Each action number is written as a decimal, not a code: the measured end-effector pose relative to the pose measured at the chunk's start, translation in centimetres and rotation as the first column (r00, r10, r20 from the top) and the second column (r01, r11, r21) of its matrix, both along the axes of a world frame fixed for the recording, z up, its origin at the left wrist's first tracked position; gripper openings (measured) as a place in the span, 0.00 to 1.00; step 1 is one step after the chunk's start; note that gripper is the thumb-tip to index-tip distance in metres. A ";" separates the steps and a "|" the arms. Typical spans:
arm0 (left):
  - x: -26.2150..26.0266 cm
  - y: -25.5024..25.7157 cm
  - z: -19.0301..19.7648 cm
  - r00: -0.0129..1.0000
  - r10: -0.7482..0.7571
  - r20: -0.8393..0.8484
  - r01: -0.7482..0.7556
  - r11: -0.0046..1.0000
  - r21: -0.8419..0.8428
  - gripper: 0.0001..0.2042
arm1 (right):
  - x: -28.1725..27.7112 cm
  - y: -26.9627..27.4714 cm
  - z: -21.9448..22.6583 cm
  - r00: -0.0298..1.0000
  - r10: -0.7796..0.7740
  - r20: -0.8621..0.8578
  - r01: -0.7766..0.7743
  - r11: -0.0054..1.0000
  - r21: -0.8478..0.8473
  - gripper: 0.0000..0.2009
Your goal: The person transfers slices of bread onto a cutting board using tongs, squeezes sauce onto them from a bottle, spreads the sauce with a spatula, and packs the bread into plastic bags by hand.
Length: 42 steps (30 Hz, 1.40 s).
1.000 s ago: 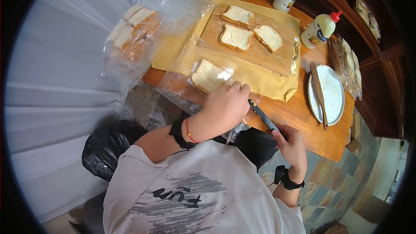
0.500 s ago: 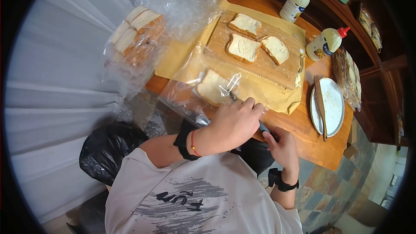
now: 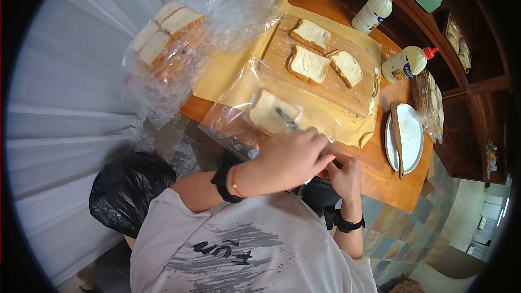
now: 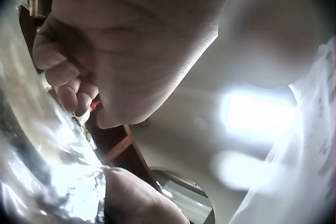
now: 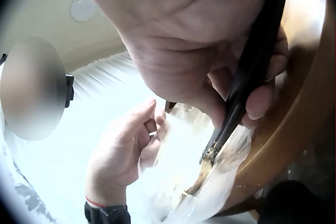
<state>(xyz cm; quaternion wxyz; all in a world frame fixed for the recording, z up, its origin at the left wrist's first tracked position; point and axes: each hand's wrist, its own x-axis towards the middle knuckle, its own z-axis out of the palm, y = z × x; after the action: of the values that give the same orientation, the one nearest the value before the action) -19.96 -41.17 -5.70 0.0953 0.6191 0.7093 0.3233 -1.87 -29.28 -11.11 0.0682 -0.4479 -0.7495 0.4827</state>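
Bread in the bag, your fingers outside it

Your right hand (image 3: 344,176) has its fingers clamped around a long black tongs-like tool (image 5: 252,61), which slants from your palm into a clear printed plastic bag (image 3: 222,125). The pale, brown-crusted slice of bread (image 3: 265,112) lies inside that bag, seen through the film, just beyond the fingers of your left hand (image 3: 290,154) and farther from those of your right. The tool's dark far end lies over the slice on the side nearest you; neither hand's fingers touch the bread.

Your left fingers are curled beside the film, the thumb pointing towards your right hand; you cannot tell from here whether they pinch the plastic.

Past the bag, three cream-topped slices (image 3: 310,65) sit on a rectangular wooden board (image 3: 279,68), laid over yellow-brown paper (image 3: 217,78) on the brown wooden table (image 3: 374,171).
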 end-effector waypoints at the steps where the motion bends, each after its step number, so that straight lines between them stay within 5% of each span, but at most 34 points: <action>1: -1.3 -0.2 0.0 0.986 0.073 0.148 -0.064 0.996 -0.065 0.12 | 0.0 -0.3 0.3 1.000 -0.021 -0.011 0.021 1.000 -0.022 0.10; 2: -2.8 -0.4 0.0 0.946 0.150 0.287 -0.114 0.984 -0.138 0.13 | 0.0 -0.5 0.5 1.000 -0.025 -0.006 0.025 1.000 -0.017 0.10; 6: -10.6 -2.4 -1.6 0.805 0.586 0.087 -0.583 0.810 -0.063 0.18 | 0.3 -0.8 0.4 0.992 -0.116 -0.054 0.106 0.982 -0.158 0.11; 9: -12.6 -3.9 -2.9 0.775 0.630 -0.047 -0.630 0.764 -0.143 0.20 | 0.1 -0.9 0.8 0.997 -0.075 -0.032 0.069 0.985 -0.159 0.11; 13: -13.3 -4.5 -4.4 0.798 0.603 -0.006 -0.587 0.774 -0.237 0.20 | -0.6 0.1 2.2 0.992 0.084 0.098 -0.063 0.978 -0.197 0.12; 19: -13.3 -4.4 -5.4 0.835 0.542 0.093 -0.518 0.832 -0.201 0.16 | -2.5 1.1 3.5 0.987 0.141 0.081 -0.110 0.945 -0.308 0.11; 22: -13.4 -4.5 -5.4 0.828 0.552 0.100 -0.530 0.828 -0.181 0.15 | -2.6 1.2 3.8 0.985 0.154 0.081 -0.132 0.964 -0.229 0.12; 26: -13.4 -4.6 -5.7 0.811 0.573 0.114 -0.554 0.816 -0.165 0.14 | -2.2 1.0 3.2 0.985 0.158 0.064 -0.143 0.971 -0.190 0.09; 32: -13.5 -4.6 -5.3 0.830 0.544 0.119 -0.518 0.833 -0.194 0.15 | -2.5 0.4 2.8 0.996 0.078 -0.038 -0.086 0.937 -0.340 0.09; 34: -13.5 -4.6 -5.3 0.830 0.544 0.124 -0.518 0.834 -0.192 0.15 | -3.1 -0.1 2.4 0.981 -0.028 -0.189 -0.059 0.897 -0.438 0.10; 41: -13.4 -4.9 -5.2 0.819 0.552 0.154 -0.523 0.830 -0.195 0.16 | -3.9 -0.4 1.6 0.979 -0.058 -0.196 -0.040 0.885 -0.464 0.11; 42: -13.3 -5.0 -5.2 0.822 0.550 0.146 -0.522 0.831 -0.192 0.16 | -3.7 -0.4 1.6 0.995 -0.008 -0.101 -0.029 0.932 -0.361 0.11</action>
<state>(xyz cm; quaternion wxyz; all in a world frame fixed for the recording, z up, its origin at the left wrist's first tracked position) -33.24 -46.13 -10.91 0.1135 0.3509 0.8634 0.3443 -5.54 -29.71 -9.48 0.0200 -0.4237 -0.6458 0.6348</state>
